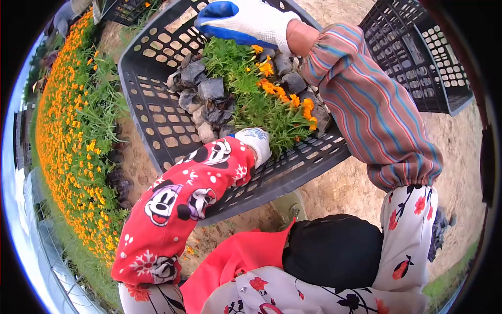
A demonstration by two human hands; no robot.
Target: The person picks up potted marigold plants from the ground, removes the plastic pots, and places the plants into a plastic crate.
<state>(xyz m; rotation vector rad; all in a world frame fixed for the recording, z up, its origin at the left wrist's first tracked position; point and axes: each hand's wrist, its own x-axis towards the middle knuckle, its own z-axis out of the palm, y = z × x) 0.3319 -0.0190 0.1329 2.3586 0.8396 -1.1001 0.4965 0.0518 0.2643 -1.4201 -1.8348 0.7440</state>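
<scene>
A black plastic crate (pixel 162 112) with a perforated wall is in front of me. Inside it lie marigold plants (pixel 246 78) with orange blooms, their root balls wrapped in dark plastic bags (pixel 212 90). My left hand (pixel 255 140), in a white glove, reaches over the near side of the crate into the leaves; its fingers are hidden. Above the far part of the crate is my right hand (pixel 248 23) in a white glove with a blue palm. Its fingers extend to the left, and I see nothing held in them.
To the left runs a long bed of orange marigolds (pixel 68 141), with more dark plant bags (pixel 119 180) along its edge. Another black crate (pixel 418 52) stands at the upper right, and one more (pixel 125 10) at the top left. Sandy soil (pixel 334 191) lies underneath.
</scene>
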